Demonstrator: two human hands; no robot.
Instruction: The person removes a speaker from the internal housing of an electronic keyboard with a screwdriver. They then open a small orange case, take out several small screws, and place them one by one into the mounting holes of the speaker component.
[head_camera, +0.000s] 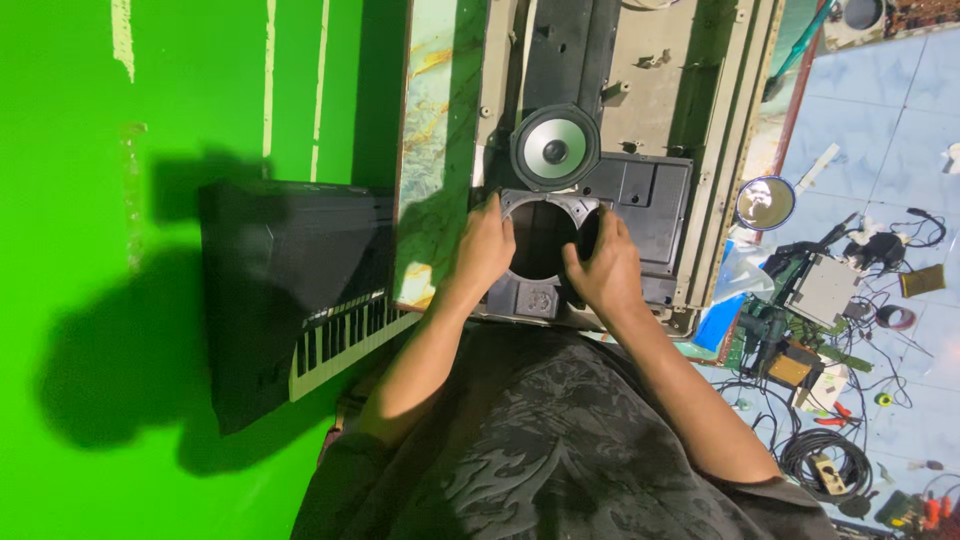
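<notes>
A black plastic speaker housing lies on a marbled table, with a large round opening in its near part. My left hand rests on the opening's left rim, fingers curled over the edge. My right hand grips the right rim, fingers reaching into the hole. A round speaker cone with a grey centre sits just beyond the opening, inside a long grey open chassis.
A black electronic keyboard leans on the green floor at the left. On the tiled floor to the right lie a round mirror-like disc, a blue packet, a metal box, circuit parts and tangled cables.
</notes>
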